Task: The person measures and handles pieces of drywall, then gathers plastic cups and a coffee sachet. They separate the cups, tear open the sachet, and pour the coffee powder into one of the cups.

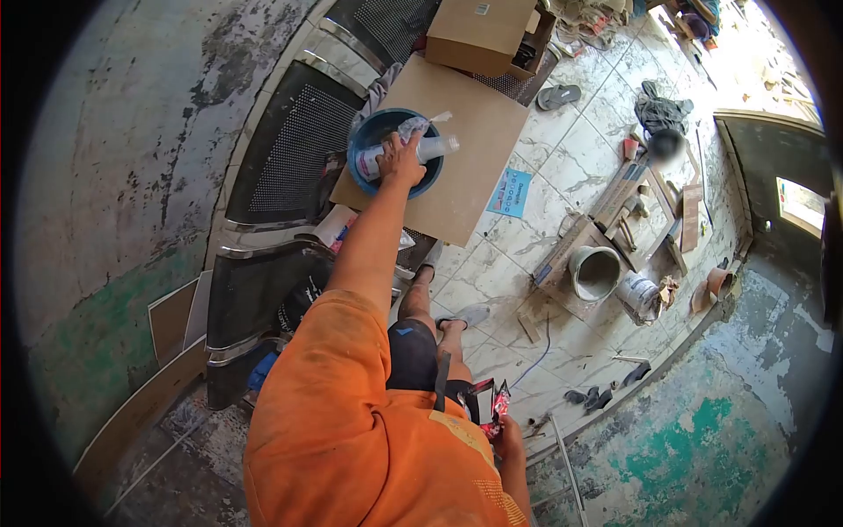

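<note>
"Two hands were in view. Where was the left hand (402, 158)?"

"It was stretched out at arm's length to a blue bowl (378, 127). Its fingers were folded down over a white tube (439, 146) that lay across the bowl, one end poking out past the rim. Some clear wrap (413, 127) was bunched against the tube just beyond the fingers."

"And what carried the bowl?"

"A brown board (479, 149) laid over a row of metal seats (294, 154). The bowl sat right at the board's wall-side edge, roughly midway between its far corner and its near-left corner."

"What about the right hand (509, 443)?"

"It was held low, close to the orange shirt, and clamped on a red-and-black packet (499, 406) that stuck up from the fist. I couldn't read anything on the packet."

"What else was around?"

"A cardboard box (479, 35) stood on the seats just past the board's far corner. A blue sheet (509, 193) lay on the tiled floor (571, 149), just beside the board's right-hand edge. A grey bucket (595, 272) stood well apart from the board, out on the floor among offcuts of wood."
</note>
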Available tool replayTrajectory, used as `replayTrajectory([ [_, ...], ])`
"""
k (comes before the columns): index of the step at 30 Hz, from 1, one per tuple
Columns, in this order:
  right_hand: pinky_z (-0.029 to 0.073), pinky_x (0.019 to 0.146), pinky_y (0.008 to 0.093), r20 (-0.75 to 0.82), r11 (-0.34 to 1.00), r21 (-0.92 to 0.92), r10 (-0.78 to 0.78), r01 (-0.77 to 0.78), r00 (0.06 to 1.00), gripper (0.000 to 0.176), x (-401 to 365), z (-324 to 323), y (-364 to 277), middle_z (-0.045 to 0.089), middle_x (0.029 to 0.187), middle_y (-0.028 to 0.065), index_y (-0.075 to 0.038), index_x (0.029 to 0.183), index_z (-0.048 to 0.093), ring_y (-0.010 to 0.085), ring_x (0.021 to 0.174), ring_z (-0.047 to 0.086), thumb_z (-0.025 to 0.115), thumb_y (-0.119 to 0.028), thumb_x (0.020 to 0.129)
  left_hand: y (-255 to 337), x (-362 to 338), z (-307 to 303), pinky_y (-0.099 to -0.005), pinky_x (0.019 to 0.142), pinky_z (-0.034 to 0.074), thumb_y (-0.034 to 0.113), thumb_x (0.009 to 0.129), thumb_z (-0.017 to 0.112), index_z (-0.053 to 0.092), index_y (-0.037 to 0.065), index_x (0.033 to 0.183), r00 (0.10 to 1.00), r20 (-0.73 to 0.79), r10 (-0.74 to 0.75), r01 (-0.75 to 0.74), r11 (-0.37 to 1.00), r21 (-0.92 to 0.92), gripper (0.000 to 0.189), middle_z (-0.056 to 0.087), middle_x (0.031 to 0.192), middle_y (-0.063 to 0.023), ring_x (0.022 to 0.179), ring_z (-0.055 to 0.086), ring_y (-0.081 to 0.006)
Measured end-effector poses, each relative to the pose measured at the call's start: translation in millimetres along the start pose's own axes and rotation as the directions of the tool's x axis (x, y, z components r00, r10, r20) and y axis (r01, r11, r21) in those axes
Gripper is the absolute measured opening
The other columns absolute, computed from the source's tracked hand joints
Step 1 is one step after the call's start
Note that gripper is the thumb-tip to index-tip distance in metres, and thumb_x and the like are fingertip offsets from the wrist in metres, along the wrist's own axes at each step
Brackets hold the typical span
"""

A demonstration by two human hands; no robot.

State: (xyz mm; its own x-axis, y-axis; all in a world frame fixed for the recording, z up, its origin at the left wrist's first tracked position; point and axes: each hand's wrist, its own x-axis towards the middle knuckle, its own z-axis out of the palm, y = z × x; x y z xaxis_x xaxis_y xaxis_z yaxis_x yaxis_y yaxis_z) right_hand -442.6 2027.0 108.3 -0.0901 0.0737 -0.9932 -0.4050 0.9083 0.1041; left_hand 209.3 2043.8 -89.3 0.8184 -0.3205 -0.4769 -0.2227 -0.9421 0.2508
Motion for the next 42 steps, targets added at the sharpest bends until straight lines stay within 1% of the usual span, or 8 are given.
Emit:
replayTrajectory([
  [8, 0.059, 0.060, 0.0463, -0.130, 0.989, 0.148, -0.007, 0.026, 0.992, 0.021, -4, -24, 30, 0.065, 0.082, 0.0091, -0.004, 0.095, 0.060, 0.0266, 0.067, 0.068, 0.051, -0.021, 0.087, -19, 15, 18, -0.0564, 0.105, 0.034, 0.039, 0.073, 0.083, 0.042, 0.024, 0.141, 0.999, -0.046, 0.023, -0.018, 0.995, 0.103, 0.080, 0.051, 0.136, -0.0141, 0.132, 0.045, -0.0324],
  [18, 0.045, 0.049, 0.0297, -0.129, 0.870, -0.347, -0.413, 0.349, 0.902, 0.036, -12, 18, -42, 0.057, 0.072, 0.0026, -0.007, 0.082, 0.061, 0.0121, 0.056, 0.053, 0.058, -0.041, 0.092, 11, -42, -76, -0.0455, 0.090, 0.050, 0.045, 0.068, 0.080, 0.056, 0.009, 0.127, 0.912, -0.374, 0.166, -0.319, 0.861, -0.396, 0.074, 0.064, 0.117, -0.0141, 0.108, 0.062, -0.0358],
  [23, 0.051, 0.085, 0.0402, 0.023, 0.212, -0.919, -0.813, 0.332, 0.582, 0.052, -46, 66, -118, 0.069, 0.099, 0.0210, -0.001, 0.112, 0.065, 0.0362, 0.091, 0.067, 0.052, -0.049, 0.096, 67, -103, -106, -0.0365, 0.089, 0.051, 0.042, 0.078, 0.073, 0.058, 0.003, 0.125, 0.871, -0.107, 0.479, -0.310, 0.369, -0.876, 0.063, 0.068, 0.108, -0.0130, 0.099, 0.065, -0.0230],
  [26, 0.048, 0.089, 0.0469, 0.121, 0.190, -0.858, -0.828, 0.478, 0.547, 0.060, -124, 112, -166, 0.071, 0.089, 0.0216, -0.007, 0.133, 0.055, 0.0426, 0.099, 0.064, 0.050, -0.053, 0.095, 107, -150, -93, -0.0341, 0.094, 0.047, 0.038, 0.082, 0.070, 0.055, 0.000, 0.129, 0.733, 0.013, 0.680, -0.348, 0.391, -0.852, 0.063, 0.066, 0.112, -0.0156, 0.105, 0.061, -0.0187],
  [28, 0.049, 0.086, 0.0454, 0.275, -0.050, -0.869, -0.875, 0.492, 0.397, 0.060, -148, 116, -179, 0.070, 0.082, 0.0190, -0.009, 0.141, 0.048, 0.0377, 0.093, 0.067, 0.050, -0.049, 0.096, 154, -214, -123, -0.0341, 0.097, 0.046, 0.039, 0.085, 0.068, 0.052, 0.000, 0.132, 0.537, 0.267, 0.800, -0.243, 0.450, -0.860, 0.064, 0.064, 0.117, -0.0158, 0.109, 0.059, -0.0213],
  [32, 0.049, 0.088, 0.0389, 0.356, 0.047, -0.550, -0.890, 0.834, 0.285, 0.060, -190, 89, -184, 0.068, 0.092, 0.0206, -0.005, 0.138, 0.048, 0.0273, 0.096, 0.066, 0.051, -0.048, 0.098, 219, -306, -110, -0.0365, 0.099, 0.044, 0.047, 0.088, 0.066, 0.049, 0.001, 0.136, 0.065, 0.459, 0.886, -0.497, 0.428, -0.755, 0.069, 0.062, 0.122, -0.0168, 0.112, 0.059, -0.0285],
  [35, 0.044, 0.096, 0.0358, 0.356, 0.172, -0.129, -0.911, 0.977, 0.207, 0.064, -161, 34, -174, 0.062, 0.121, 0.0157, 0.005, 0.129, 0.052, 0.0230, 0.112, 0.057, 0.047, -0.052, 0.100, 252, -364, -105, -0.0367, 0.099, 0.043, 0.047, 0.088, 0.066, 0.048, 0.003, 0.136, 0.021, 0.482, 0.876, -0.480, 0.432, -0.764, 0.068, 0.061, 0.123, -0.0171, 0.115, 0.057, -0.0257],
  [42, 0.050, 0.087, 0.0340, 0.313, 0.300, 0.278, -0.926, 0.913, 0.209, 0.060, -176, -88, -165, 0.067, 0.112, 0.0134, 0.005, 0.122, 0.057, 0.0206, 0.099, 0.064, 0.065, -0.045, 0.091, 317, -480, -57, -0.0346, 0.096, 0.045, 0.046, 0.086, 0.072, 0.049, 0.000, 0.129, 0.211, 0.380, 0.900, -0.429, 0.435, -0.792, 0.067, 0.061, 0.115, -0.0177, 0.106, 0.059, -0.0249],
])
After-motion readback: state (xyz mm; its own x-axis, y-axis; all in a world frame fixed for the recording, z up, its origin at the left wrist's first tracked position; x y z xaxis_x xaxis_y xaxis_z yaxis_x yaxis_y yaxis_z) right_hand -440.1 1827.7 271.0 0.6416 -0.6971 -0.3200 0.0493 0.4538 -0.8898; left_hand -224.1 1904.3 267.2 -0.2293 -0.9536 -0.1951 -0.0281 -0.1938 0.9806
